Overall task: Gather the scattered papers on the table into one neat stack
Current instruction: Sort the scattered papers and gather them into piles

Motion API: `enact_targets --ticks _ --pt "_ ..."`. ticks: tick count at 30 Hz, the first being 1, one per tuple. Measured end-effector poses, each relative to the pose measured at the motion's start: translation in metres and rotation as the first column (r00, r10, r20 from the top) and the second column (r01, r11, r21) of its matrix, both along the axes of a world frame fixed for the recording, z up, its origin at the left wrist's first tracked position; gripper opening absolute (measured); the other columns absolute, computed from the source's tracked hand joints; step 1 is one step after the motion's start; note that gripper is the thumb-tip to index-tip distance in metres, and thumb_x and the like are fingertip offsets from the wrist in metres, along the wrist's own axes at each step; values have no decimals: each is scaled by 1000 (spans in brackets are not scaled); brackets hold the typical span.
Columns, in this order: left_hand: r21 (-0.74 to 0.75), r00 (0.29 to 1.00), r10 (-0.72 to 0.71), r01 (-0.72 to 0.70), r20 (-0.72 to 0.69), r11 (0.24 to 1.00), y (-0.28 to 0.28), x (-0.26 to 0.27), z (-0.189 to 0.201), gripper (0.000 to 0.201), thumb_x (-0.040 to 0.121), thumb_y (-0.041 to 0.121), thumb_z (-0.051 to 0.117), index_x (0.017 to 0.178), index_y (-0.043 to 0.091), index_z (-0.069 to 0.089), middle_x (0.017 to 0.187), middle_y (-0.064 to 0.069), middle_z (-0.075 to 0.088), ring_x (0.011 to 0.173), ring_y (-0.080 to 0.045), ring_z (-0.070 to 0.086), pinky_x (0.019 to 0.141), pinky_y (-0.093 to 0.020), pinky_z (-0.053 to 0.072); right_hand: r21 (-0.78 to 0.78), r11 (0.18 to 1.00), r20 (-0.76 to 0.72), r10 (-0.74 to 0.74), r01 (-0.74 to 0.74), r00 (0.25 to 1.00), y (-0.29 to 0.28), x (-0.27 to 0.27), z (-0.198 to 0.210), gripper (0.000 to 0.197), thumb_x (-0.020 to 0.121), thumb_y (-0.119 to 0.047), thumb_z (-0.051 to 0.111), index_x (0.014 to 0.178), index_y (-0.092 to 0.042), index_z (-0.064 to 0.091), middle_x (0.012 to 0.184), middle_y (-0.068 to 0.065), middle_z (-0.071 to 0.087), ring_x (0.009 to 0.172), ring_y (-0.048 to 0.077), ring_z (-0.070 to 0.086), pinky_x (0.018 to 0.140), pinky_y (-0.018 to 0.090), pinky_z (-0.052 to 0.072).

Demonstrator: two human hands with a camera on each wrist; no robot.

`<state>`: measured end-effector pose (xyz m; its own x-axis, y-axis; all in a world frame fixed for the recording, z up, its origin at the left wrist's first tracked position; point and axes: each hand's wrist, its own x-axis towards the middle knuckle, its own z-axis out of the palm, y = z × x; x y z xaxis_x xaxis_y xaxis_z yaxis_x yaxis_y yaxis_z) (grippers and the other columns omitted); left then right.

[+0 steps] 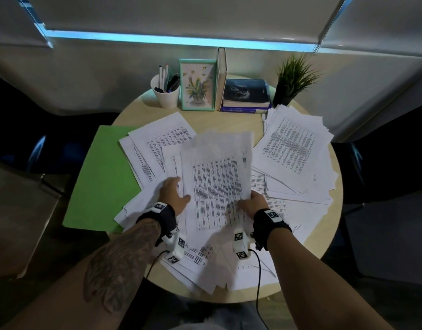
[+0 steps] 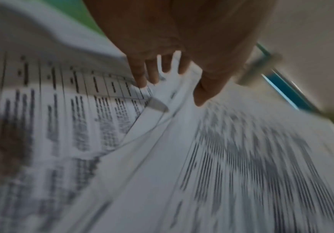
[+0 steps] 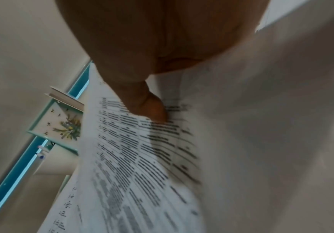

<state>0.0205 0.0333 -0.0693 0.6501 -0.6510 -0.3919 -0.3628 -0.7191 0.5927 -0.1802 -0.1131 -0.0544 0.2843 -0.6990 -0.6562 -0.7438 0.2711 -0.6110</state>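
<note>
Printed papers lie scattered over a round wooden table (image 1: 224, 120). My right hand (image 1: 249, 202) grips a bundle of sheets (image 1: 219, 177) by its lower right edge and holds it tilted above the table; the thumb (image 3: 148, 107) presses on the printed face (image 3: 134, 157), and the fingers are hidden beneath. My left hand (image 1: 173, 194) rests at the bundle's left edge. Its fingers (image 2: 152, 72) are straight and spread among loose sheets (image 2: 241, 157), with the thumb over the sheet edge. A fanned pile (image 1: 295, 151) lies at the right, more sheets (image 1: 157, 139) at the left, others (image 1: 205, 265) at the near edge.
A green folder (image 1: 102, 177) overhangs the table's left side under some sheets. At the back stand a white pen cup (image 1: 166, 94), a framed flower picture (image 1: 197, 85), books (image 1: 246, 94) and a small potted plant (image 1: 293, 77). Dark chairs flank the table.
</note>
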Motion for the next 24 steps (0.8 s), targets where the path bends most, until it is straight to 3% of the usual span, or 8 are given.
enact_targets --ticks 4,7,10,12,14,16,20,24 --pt "-34 848 441 -471 -294 882 -16 13 9 95 84 30 73 154 9 11 162 -10 11 147 -28 18 119 -37 19 -68 991 98 -108 115 989 -2 -9 1 27 81 -8 67 108 -9 63 105 15 69 91 29 65 85 37 53" --pt "27 695 490 -562 -526 827 -31 26 19 107 80 39 76 154 10 4 161 -10 13 145 -34 24 115 -48 28 -89 985 150 -133 147 980 -8 -14 6 21 81 -6 68 100 -12 62 102 15 68 88 27 63 80 34 51" --pt "11 596 441 -586 -671 810 -48 29 34 95 85 20 72 153 8 7 157 -9 24 140 -31 32 106 -46 33 -121 989 165 -62 82 984 -11 -14 14 25 83 -6 67 107 -10 61 99 10 66 89 25 63 79 32 49" --pt "-62 638 404 -578 -656 813 -59 27 43 79 88 5 63 152 5 17 148 -3 34 134 -25 37 108 -39 31 -155 987 158 -24 49 987 -13 -10 17 35 82 -4 68 115 -9 59 99 8 66 92 27 64 79 33 53" --pt "-153 750 340 -502 -568 851 -68 24 53 64 88 4 59 146 2 31 136 4 39 126 -19 41 104 -29 32 -186 979 171 -46 78 984 -17 -7 23 39 82 -1 66 119 -7 57 100 7 64 91 26 61 76 29 51" --pt "-231 809 278 -445 -518 865 -76 22 66 54 85 7 59 137 2 44 131 -2 52 124 -22 49 103 -31 37 -196 967 220 -117 161 969 -22 -3 30 38 84 0 64 121 -5 56 101 5 61 91 24 58 81 28 46" --pt "-380 834 241 -458 -496 803 -87 19 89 43 76 2 59 119 9 63 113 -2 69 107 -23 64 100 -40 49 -208 936 341 -203 285 918 -26 5 42 34 84 0 63 117 -7 57 96 2 62 87 21 58 71 23 47" --pt "-510 843 268 -504 -467 697 -93 14 111 36 75 -5 57 108 7 66 108 -5 71 99 -21 66 90 -33 53 -205 909 440 -245 362 864 -27 12 48 35 83 1 63 117 -7 55 96 1 62 82 16 58 63 14 46"
